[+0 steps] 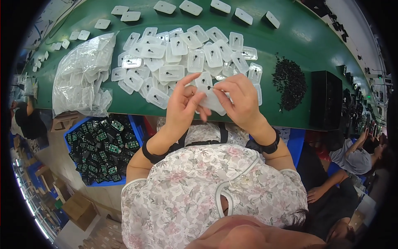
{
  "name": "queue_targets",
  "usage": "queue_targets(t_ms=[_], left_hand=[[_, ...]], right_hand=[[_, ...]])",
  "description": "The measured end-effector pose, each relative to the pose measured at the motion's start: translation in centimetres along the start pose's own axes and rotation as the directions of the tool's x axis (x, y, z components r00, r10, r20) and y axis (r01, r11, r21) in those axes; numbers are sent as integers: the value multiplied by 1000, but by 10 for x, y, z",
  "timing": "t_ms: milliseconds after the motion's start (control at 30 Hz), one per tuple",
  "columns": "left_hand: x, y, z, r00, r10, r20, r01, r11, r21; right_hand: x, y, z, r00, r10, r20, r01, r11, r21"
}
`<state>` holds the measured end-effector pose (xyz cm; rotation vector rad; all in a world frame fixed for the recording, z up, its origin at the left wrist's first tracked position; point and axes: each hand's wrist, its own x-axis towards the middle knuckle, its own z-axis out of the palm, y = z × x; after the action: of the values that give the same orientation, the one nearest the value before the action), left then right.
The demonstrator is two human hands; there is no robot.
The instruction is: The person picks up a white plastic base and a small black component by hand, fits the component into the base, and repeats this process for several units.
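Note:
Above the near edge of the green table, my left hand [182,103] is closed on a translucent white plastic cover [212,102], a rounded rectangle. The thumb and index finger of my right hand [241,100] pinch a small black part [209,87] against that cover. The fingers partly hide where the two meet. Just beyond my hands lies a heap of similar translucent covers [171,73], many with a small black piece at the middle. To the right is a pile of loose small black parts [289,84].
A clear plastic bag [83,76] full of white covers lies at the left. A black box [326,99] stands at the right. White-topped units [190,7] line the far side. Below left, a blue bin [136,129] holds green circuit boards. Other people sit at the right and far left.

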<state>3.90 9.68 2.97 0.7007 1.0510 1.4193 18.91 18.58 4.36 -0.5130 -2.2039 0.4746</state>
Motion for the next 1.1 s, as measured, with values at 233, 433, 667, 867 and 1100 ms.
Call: queue_targets(t_ms=[233, 433, 667, 867, 1100], left_hand=[[12, -16, -1, 1000, -3, 4, 3, 996, -87], [10, -20, 4, 998, 68, 15, -67, 996, -53], [8, -26, 5, 945, 325, 29, -325, 930, 173], [3, -17, 12, 982, 191, -10, -191, 982, 1], [5, -27, 8, 995, 94, 42, -97, 993, 65]], right_hand=[[-8, 3, 6, 976, 212, 52, -217, 971, 97], [-9, -2, 2, 877, 455, 157, -480, 847, 227], [-20, 0, 13, 750, 604, 271, -640, 558, 528], [-19, 4, 4, 850, 522, -73, -463, 805, 371], [-17, 5, -11, 763, 566, 314, -645, 700, 306]])
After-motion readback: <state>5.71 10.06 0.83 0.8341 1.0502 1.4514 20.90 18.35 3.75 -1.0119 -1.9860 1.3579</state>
